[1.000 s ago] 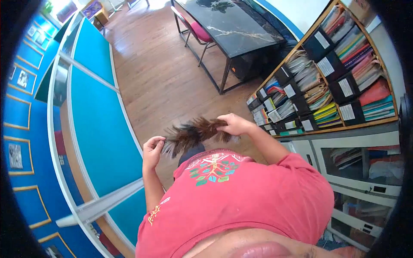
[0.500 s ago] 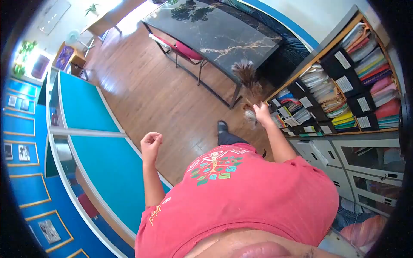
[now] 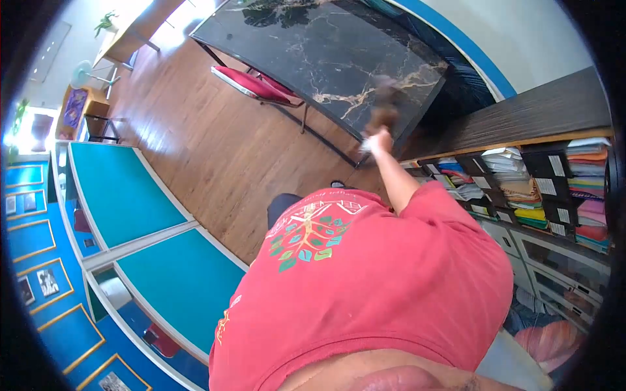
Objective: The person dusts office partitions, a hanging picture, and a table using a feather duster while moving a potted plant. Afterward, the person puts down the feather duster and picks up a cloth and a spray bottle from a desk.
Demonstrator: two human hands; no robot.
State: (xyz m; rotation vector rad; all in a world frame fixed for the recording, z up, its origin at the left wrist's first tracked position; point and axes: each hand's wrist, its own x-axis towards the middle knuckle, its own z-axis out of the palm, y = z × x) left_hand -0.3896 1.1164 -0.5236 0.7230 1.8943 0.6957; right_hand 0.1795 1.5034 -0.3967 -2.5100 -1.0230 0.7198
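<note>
My right hand (image 3: 377,139) is stretched forward and grips the handle of a brown feather duster (image 3: 386,105). The duster's head is blurred and points up over the corner of the black marble-patterned table (image 3: 313,45). My left hand is out of sight, hidden behind my red shirt. The bookshelf (image 3: 521,179) full of folders and papers stands just right of my arm, its dark wooden top (image 3: 521,114) at hand height.
A red-seated chair (image 3: 251,83) stands under the table's near side. Teal partition panels (image 3: 130,202) run along my left. Wooden floor (image 3: 208,150) lies between them and the table. White cabinets (image 3: 561,274) sit under the shelf.
My left hand let go of the duster's feathers and dropped out of view. My right hand swung the duster forward and up, from my chest to the table corner by the shelf.
</note>
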